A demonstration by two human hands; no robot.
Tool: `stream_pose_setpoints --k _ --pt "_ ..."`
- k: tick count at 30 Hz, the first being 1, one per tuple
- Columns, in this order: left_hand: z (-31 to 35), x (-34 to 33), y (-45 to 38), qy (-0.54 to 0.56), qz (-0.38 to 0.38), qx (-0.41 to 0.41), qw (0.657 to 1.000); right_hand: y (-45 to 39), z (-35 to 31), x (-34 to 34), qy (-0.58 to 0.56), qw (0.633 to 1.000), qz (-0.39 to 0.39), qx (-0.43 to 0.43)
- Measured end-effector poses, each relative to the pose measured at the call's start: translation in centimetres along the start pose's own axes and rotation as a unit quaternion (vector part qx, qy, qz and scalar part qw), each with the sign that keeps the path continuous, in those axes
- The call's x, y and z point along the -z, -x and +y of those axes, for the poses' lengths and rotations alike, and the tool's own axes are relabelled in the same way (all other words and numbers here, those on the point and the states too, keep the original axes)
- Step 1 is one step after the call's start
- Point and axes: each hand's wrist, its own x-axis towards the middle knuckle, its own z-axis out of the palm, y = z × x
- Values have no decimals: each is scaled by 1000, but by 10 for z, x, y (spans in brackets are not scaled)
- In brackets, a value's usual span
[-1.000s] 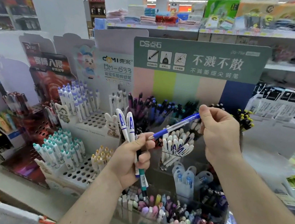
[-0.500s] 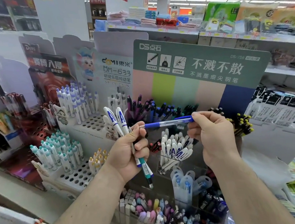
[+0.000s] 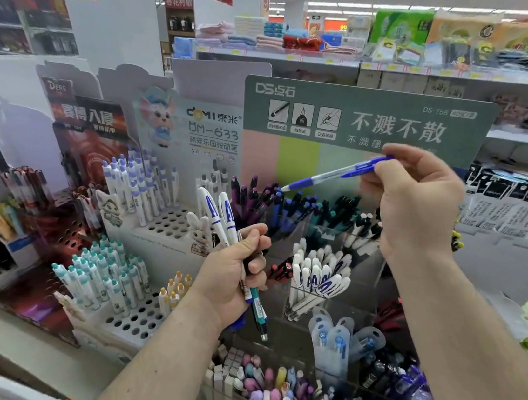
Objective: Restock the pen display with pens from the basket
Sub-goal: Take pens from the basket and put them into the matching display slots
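A shop worker sorts pens at a stationery stand, seen from a head-worn camera. At centre right of the frame the right hand (image 3: 418,204) pinches a slim blue ballpoint pen with a clear barrel (image 3: 336,173) by its clip end, the pen lying nearly level with its tip pointing toward the left of the frame, above the clear plastic pen display with tiered compartments (image 3: 320,236). At lower centre the left hand (image 3: 239,269) is closed round a bundle of spare pens (image 3: 225,224): two fat white pens with blue lettering stand up out of the fist, and a teal-tipped pen hangs below it. The basket named in the task is not in view.

The step in hand appears to be placing a single pen: the blue one has been singled out from the bundle and is held over the display, not yet in any slot. The compartment of dark purple and blue pens (image 3: 265,196) lies just below its tip; white pens with blue lettering (image 3: 318,276) fill a compartment lower down, and blue pens sit in the bottom right corner of the display (image 3: 401,379).

The next move, by this reading, calls for matching the blue pen to its own kind, then turning it upright and lowering it into that compartment without knocking its neighbours. A green brand sign with white Chinese lettering (image 3: 362,114) stands behind the display; white perforated pen racks (image 3: 165,222) fill the left of the frame.
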Motion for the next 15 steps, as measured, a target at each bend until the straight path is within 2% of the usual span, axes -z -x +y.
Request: stream_pose_setpoints --k 3,6,9,12,15 --pt "0 2 1 -8 -1 -2 1000 -12 5 -6 112 989 -9 99" --pt "-1 4 2 -21 -1 -2 1000 -18 17 -18 225 961 -61 146" --pt "-2 5 3 -36 3 0 999 -24 28 -33 313 930 -139 136" --pt "-3 8 5 -51 6 4 999 -28 36 -48 402 881 -232 96" --pt "-4 10 7 -54 -12 11 998 -33 38 -61 456 841 -284 56"
